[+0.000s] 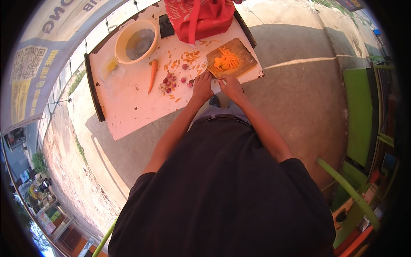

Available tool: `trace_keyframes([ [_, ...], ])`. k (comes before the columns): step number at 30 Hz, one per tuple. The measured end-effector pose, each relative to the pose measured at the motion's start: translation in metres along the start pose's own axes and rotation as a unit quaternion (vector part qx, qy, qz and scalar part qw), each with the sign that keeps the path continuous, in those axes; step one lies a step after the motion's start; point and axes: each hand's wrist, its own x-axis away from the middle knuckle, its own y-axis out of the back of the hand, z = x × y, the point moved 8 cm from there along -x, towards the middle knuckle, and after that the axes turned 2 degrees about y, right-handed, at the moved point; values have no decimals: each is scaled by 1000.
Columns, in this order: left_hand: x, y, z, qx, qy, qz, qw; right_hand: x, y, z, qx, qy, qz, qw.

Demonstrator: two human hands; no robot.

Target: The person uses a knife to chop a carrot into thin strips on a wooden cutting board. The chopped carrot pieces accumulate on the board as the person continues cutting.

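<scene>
A wooden cutting board [247,60] lies at the table's near right corner, bearing a heap of thin carrot strips [229,59] and some thicker carrot pieces. My left hand [203,86] is at the board's left front corner, fingers bent and pointing down. Close beside it, my right hand [231,87] is at the board's front edge with thumb and fingers drawn together. Whether either hand grips anything is too small to tell. Left of my hands are several small red shallots [168,83], some clustered and some loose. Beyond them lies a whole carrot [153,75].
Orange peelings [190,57] are scattered over the white table [128,96]. A yellow plastic basin [119,48] holding what looks like water, a dark phone [166,26] and a red bag [208,22] stand along the far side. A green bench-like object [358,112] is at right.
</scene>
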Motion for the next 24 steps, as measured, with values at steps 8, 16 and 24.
trace_keyframes([
  [8, -3, -8, -2, -83, 3, 42, 996, -6, -6, 4, 4, 15, -19, 1000],
  [16, 0, -8, 0, -102, 25, 33, 994, 8, 7, -12, -8, -3, -14, 1000],
  [24, -3, -3, -1, -28, 34, -6, 999, -1, 28, -35, -49, -78, -9, 996],
])
